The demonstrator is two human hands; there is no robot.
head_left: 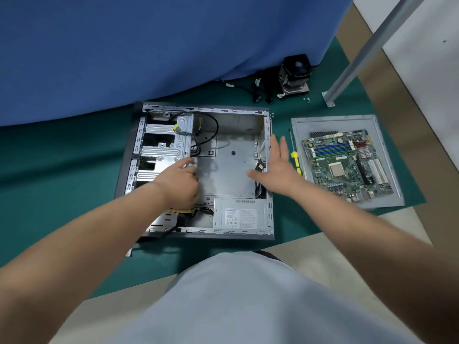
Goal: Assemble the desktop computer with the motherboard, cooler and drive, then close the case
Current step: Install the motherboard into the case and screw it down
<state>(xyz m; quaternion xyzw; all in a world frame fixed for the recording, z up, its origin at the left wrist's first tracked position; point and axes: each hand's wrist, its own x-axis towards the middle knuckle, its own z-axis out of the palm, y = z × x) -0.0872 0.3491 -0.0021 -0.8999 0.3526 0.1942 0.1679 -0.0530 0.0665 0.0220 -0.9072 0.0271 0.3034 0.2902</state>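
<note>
- Case [244,170]: one, lying open on the green mat [62,157] on the floor, tray bare; the power supply [239,214] sits in its near right corner.
- Left hand [180,181]: fingers curled, reaching into the case at the drive cage [161,145]; whether it pinches a cable cannot be told.
- Right hand [275,167]: fingers spread and straight, holding nothing, over the case's right wall.
- Motherboard [347,165]: one, well right of the case, resting on the side panel [298,125] — not yet fitted.
- Cooler [295,73]: one, far on the mat beside loose cables [258,93]. No loose drive can be made out.
- Screwdriver [294,155]: one, between case and panel. A few small screws [308,100] lie near the post [347,70]; too small to count.
- Risk: the black cable [211,125] looping over the tray would likely be trapped under the board if left there.
- Risk: the open right hand, moving toward the board, could knock the screwdriver — or slide the board on the smooth panel.
- Risk: the scattered screws are easily lost on the mat.
</note>
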